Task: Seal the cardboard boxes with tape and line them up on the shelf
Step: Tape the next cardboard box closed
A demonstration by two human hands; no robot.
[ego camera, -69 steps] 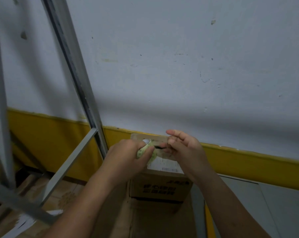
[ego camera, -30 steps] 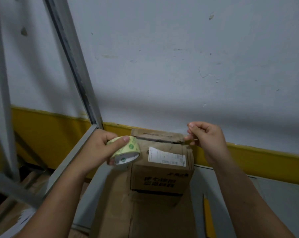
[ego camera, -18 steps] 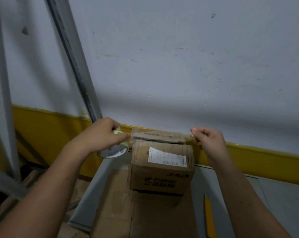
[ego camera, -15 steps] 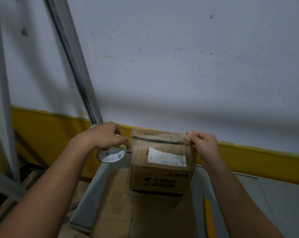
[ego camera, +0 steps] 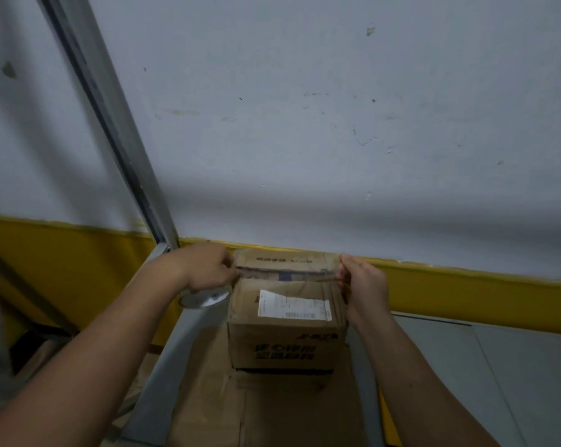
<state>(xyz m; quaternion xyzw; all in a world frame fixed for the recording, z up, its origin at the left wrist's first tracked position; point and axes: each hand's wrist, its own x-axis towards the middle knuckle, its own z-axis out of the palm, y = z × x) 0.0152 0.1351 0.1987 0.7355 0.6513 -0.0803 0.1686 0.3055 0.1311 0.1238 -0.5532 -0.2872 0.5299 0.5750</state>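
Note:
A brown cardboard box (ego camera: pixel 285 337) with a white shipping label stands on a flat cardboard sheet (ego camera: pixel 266 411) in front of me. My left hand (ego camera: pixel 205 269) grips a roll of clear tape (ego camera: pixel 205 297) at the box's top left edge. My right hand (ego camera: pixel 363 285) pinches the free end of the tape at the top right edge. The clear strip (ego camera: pixel 285 276) stretches between my hands along the seam of the box's top flaps.
A grey metal shelf post (ego camera: pixel 111 124) slants up on the left, with a grey rail (ego camera: pixel 172 350) below it. A white wall with a yellow lower band (ego camera: pixel 466 301) is close behind the box. A yellow object (ego camera: pixel 387 421) lies partly hidden by my right forearm.
My hands pulled apart, drawing tape off the roll. Both then dropped to the box's top edges, bringing the strip down along the flap seam.

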